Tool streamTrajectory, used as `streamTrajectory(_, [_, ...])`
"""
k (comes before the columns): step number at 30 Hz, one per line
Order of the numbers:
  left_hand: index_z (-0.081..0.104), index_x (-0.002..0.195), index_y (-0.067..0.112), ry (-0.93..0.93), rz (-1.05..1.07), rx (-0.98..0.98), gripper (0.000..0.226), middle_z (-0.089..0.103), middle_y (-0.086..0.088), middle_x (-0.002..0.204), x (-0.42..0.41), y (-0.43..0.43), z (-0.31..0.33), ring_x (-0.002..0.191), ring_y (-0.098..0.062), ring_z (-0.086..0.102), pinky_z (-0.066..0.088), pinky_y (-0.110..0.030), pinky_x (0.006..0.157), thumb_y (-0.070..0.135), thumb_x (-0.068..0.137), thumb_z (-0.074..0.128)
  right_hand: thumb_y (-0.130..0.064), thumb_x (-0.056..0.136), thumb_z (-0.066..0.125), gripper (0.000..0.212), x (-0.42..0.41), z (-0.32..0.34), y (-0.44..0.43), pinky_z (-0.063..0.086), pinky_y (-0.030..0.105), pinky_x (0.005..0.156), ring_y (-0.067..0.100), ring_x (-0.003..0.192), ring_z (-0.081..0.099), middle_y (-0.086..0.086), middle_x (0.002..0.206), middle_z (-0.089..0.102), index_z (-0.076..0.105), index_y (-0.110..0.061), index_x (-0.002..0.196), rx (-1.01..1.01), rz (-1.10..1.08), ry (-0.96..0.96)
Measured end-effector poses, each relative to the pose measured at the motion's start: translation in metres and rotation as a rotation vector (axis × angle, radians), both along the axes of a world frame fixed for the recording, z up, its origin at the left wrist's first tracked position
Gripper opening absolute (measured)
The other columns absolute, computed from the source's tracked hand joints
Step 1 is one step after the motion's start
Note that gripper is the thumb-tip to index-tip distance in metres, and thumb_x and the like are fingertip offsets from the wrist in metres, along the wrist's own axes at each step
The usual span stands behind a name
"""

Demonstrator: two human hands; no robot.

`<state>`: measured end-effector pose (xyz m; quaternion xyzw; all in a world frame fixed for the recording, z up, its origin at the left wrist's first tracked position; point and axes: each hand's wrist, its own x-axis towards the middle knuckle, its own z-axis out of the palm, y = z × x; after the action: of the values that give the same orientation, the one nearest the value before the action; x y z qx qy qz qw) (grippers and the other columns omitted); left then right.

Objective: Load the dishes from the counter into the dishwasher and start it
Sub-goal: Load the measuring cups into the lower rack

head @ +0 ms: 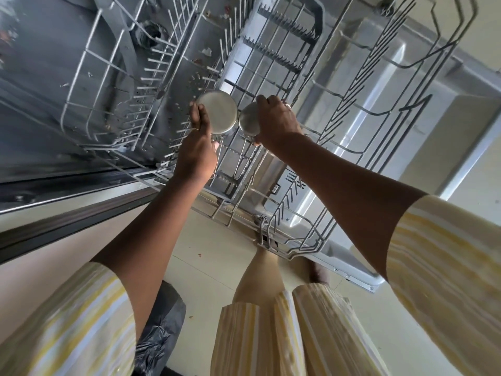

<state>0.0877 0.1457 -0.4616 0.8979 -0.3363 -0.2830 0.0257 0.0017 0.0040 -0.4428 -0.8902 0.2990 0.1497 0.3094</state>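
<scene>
Two steel cups are held bottom-up over the pulled-out upper wire rack (273,77) of the open dishwasher. My left hand (199,142) grips the larger steel cup (218,111) by its side, its round base facing me. My right hand (276,119) grips the smaller steel cup (249,119) from above, right beside the first; the two cups nearly touch. Most of the smaller cup is hidden under my fingers.
The lower rack (113,85) with its rows of tines sits inside the tub at left, with food scraps on the tub floor. The open dishwasher door (406,109) lies below the racks at right. A dark plastic bag (162,321) lies on the floor by my legs.
</scene>
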Motion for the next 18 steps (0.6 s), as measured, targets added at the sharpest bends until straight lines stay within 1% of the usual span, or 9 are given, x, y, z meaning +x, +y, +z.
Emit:
streamTrajectory(2, [-0.004, 0.148, 0.003, -0.028, -0.012, -0.003, 0.072, -0.007, -0.024, 0.154, -0.002, 0.004, -0.001, 0.093, -0.037, 0.062, 0.05, -0.032, 0.071, -0.004, 0.095, 0.044, -0.011, 0.083, 0.066, 0.064, -0.001, -0.008, 0.001, 0.043, 0.036, 0.092, 0.031, 0.116, 0.05, 0.015, 0.131, 0.046, 0.035, -0.009, 0.138, 0.003, -0.022, 0.013])
streamTrajectory(5, [-0.002, 0.149, 0.006, -0.042, -0.022, 0.002, 0.07, 0.023, -0.033, 0.147, -0.009, 0.01, 0.003, 0.089, -0.035, 0.062, 0.042, -0.026, 0.061, -0.006, 0.094, 0.04, -0.007, 0.081, 0.066, 0.066, -0.003, -0.014, 0.005, 0.045, 0.036, 0.09, 0.029, 0.114, 0.052, 0.012, 0.132, 0.045, 0.034, -0.009, 0.138, 0.023, -0.037, -0.014])
streamTrajectory(6, [0.001, 0.149, 0.007, -0.042, -0.015, 0.0, 0.07, 0.026, -0.033, 0.146, -0.012, 0.012, 0.006, 0.09, -0.035, 0.061, 0.042, -0.027, 0.061, -0.008, 0.093, 0.039, -0.006, 0.08, 0.067, 0.068, -0.006, -0.016, 0.005, 0.045, 0.035, 0.09, 0.028, 0.114, 0.052, 0.011, 0.133, 0.044, 0.034, -0.009, 0.138, 0.034, -0.051, -0.027])
streamTrajectory(9, [0.012, 0.15, 0.009, -0.053, 0.02, -0.017, 0.072, 0.004, -0.019, 0.156, -0.024, 0.017, 0.018, 0.097, -0.036, 0.059, 0.051, -0.039, 0.075, -0.017, 0.087, 0.035, 0.0, 0.082, 0.063, 0.065, -0.017, -0.016, 0.015, 0.046, 0.032, 0.096, 0.023, 0.119, 0.046, 0.011, 0.136, 0.04, 0.034, -0.01, 0.139, 0.001, -0.067, -0.105])
streamTrajectory(11, [0.023, 0.148, 0.009, -0.07, 0.048, -0.057, 0.071, 0.012, -0.014, 0.157, -0.034, 0.022, 0.026, 0.109, -0.035, 0.055, 0.048, -0.04, 0.087, -0.02, 0.083, 0.035, 0.005, 0.085, 0.053, 0.067, -0.029, -0.013, 0.027, 0.042, 0.03, 0.102, 0.023, 0.129, 0.036, 0.012, 0.144, 0.033, 0.028, -0.013, 0.144, -0.053, -0.028, -0.117])
streamTrajectory(13, [0.032, 0.145, 0.006, -0.072, 0.081, -0.116, 0.066, 0.027, -0.015, 0.152, -0.046, 0.026, 0.034, 0.123, -0.033, 0.048, 0.04, -0.037, 0.1, -0.019, 0.083, 0.034, 0.005, 0.089, 0.046, 0.07, -0.042, -0.005, 0.041, 0.026, 0.034, 0.112, 0.027, 0.142, 0.019, 0.014, 0.154, 0.016, 0.013, -0.01, 0.149, -0.074, 0.049, -0.051])
streamTrajectory(15, [0.035, 0.143, 0.005, -0.058, 0.114, -0.18, 0.064, 0.04, -0.017, 0.145, -0.059, 0.03, 0.044, 0.128, -0.03, 0.044, 0.032, -0.034, 0.108, -0.018, 0.084, 0.031, -0.001, 0.094, 0.043, 0.064, -0.056, 0.005, 0.053, 0.005, 0.037, 0.116, 0.029, 0.145, 0.006, 0.015, 0.157, 0.008, 0.011, -0.007, 0.149, -0.116, 0.13, 0.002])
streamTrajectory(16, [0.036, 0.142, 0.004, -0.06, 0.127, -0.214, 0.063, 0.045, -0.019, 0.141, -0.066, 0.031, 0.049, 0.127, -0.03, 0.045, 0.032, -0.034, 0.109, -0.018, 0.083, 0.031, -0.004, 0.095, 0.042, 0.061, -0.062, 0.012, 0.058, -0.001, 0.038, 0.115, 0.029, 0.145, 0.003, 0.015, 0.157, 0.007, 0.013, -0.006, 0.149, -0.137, 0.146, 0.01])
streamTrajectory(18, [0.039, 0.14, 0.004, -0.084, 0.142, -0.247, 0.061, 0.05, -0.02, 0.135, -0.079, 0.035, 0.059, 0.123, -0.032, 0.048, 0.036, -0.036, 0.105, -0.017, 0.083, 0.031, -0.007, 0.096, 0.041, 0.058, -0.074, 0.027, 0.067, -0.005, 0.038, 0.115, 0.027, 0.145, 0.001, 0.013, 0.157, 0.007, 0.015, -0.005, 0.148, -0.143, 0.141, 0.021])
